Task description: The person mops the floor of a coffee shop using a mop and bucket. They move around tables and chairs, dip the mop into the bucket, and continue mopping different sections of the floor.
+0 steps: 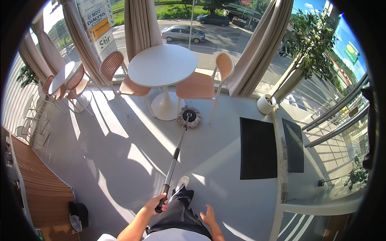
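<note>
My left hand [156, 203] is wrapped around the black grip at the near end of a mop's metal handle [172, 170]. The handle slopes away from me across the grey floor. Its round mop head [189, 116], with pale strands and a dark centre, lies on the floor beside the white table's round base [167, 105], near the front legs of a chair with a perforated tan seat [195, 86]. Held away from the handle, my right hand [208, 215] is beside my right thigh with its fingers apart and nothing in it.
A round white table [162, 64] has another perforated chair [135, 86] at its left. Further left are a second table [61, 76] and chairs. A black mat [258, 148] lies right, near a potted plant [266, 104] and glass door. A wooden counter [45, 174] borders the left.
</note>
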Demonstrator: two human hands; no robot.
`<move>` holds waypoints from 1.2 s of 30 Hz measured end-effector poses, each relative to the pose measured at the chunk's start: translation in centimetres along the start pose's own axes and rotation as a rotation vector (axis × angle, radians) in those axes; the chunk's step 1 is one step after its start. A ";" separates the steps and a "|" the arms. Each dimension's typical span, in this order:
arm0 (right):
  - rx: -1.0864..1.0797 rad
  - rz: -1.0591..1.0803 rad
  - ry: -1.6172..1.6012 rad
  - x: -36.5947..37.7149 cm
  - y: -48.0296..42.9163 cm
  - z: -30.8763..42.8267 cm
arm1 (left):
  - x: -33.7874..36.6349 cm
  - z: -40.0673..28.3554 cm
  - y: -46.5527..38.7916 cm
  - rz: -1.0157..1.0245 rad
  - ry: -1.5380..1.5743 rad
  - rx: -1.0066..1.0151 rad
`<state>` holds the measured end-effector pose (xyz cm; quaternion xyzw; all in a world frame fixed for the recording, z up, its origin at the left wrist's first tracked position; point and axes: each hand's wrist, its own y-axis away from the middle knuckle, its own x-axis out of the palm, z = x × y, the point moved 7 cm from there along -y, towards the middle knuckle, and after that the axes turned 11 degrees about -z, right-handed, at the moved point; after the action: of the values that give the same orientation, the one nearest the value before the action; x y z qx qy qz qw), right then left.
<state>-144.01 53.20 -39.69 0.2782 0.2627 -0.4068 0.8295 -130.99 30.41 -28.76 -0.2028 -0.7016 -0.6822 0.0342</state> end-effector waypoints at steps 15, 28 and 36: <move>0.133 -0.042 0.100 -3.2 -4.5 -4.1 | 9.2 -14.7 -16.8 -0.040 -0.322 0.215; 0.402 0.314 0.066 1.9 -8.6 -2.7 | -4.7 -3.0 9.0 -0.412 -0.967 0.072; 0.463 0.077 -0.089 -1.5 -7.8 -1.8 | 9.4 -15.2 -7.3 -0.130 -0.504 0.172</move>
<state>-151.61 51.23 -41.93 0.4526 0.1146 -0.4364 0.7692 -145.51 17.96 -31.55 -0.3171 -0.7548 -0.5489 -0.1683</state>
